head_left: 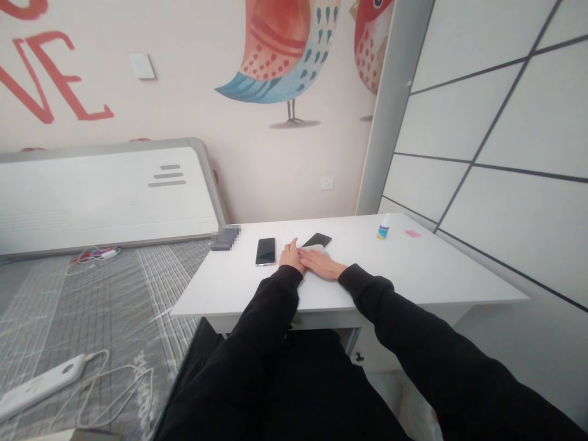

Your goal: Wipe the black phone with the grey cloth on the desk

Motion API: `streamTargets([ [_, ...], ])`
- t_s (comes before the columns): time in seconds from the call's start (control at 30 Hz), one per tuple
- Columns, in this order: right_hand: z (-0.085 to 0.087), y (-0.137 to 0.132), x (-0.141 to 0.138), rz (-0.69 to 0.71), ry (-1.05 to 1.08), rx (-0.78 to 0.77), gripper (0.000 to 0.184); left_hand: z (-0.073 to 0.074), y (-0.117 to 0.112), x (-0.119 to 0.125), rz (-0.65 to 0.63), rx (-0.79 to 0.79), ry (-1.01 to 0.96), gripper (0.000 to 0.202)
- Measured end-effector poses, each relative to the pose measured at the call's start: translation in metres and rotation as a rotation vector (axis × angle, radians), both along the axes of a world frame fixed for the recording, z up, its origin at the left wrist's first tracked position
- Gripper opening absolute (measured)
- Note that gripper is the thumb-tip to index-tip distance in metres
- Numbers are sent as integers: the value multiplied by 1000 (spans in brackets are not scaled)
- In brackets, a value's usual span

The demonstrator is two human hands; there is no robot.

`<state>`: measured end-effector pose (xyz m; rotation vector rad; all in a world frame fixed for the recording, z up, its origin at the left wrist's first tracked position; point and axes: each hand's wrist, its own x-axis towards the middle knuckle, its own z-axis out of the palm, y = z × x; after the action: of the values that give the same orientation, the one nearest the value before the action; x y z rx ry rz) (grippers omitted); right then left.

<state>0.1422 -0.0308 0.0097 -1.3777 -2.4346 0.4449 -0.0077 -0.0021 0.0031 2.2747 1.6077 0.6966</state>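
Observation:
My left hand [292, 256] rests near the middle of the white table [395, 275], its visible fingers stretched forward and partly covered by my right hand. Flat and with fingers extended, my right hand [323, 265] reaches across to touch the left. A white piece that looks like a tissue or cloth [316, 248] shows just beyond the right hand; whether either hand grips it is hidden. Behind it lies a thin dark rectangular thing [320, 239], its near end covered. A smartphone [265, 252] lies screen up to the left of my left hand.
A small bottle with a blue label [383, 228] stands toward the table's back right, beside a pink slip [413, 233]. A blurred dark item [225, 238] lies at the back left corner. Left is a bed with a power strip [43, 386] and cables; a paneled cabinet [514, 220] borders the right.

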Motion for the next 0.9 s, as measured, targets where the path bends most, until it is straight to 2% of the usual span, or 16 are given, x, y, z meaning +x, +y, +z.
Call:
streamTargets([
  [0.13, 6, -11, -1, 35, 31, 7, 61, 2, -2, 0, -7, -6, 31, 85],
  [0.27, 6, -10, 3, 41, 28, 42, 62, 1, -1, 0, -10, 3, 40, 82],
  [0.4, -1, 5, 15, -26, -17, 78, 63, -3, 2, 1, -12, 25, 8, 83],
  [0.5, -7, 22, 27, -111, -54, 106, 64, -5, 3, 2, -9, 34, -16, 91],
  [0.7, -13, 53, 43, -276, -139, 178, 58, -7, 5, 3, 2, 14, -7, 96],
  [0.9, -20, 63, 45, -312, -201, 278, 47, -6, 4, 4, 20, 21, 69, 90],
])
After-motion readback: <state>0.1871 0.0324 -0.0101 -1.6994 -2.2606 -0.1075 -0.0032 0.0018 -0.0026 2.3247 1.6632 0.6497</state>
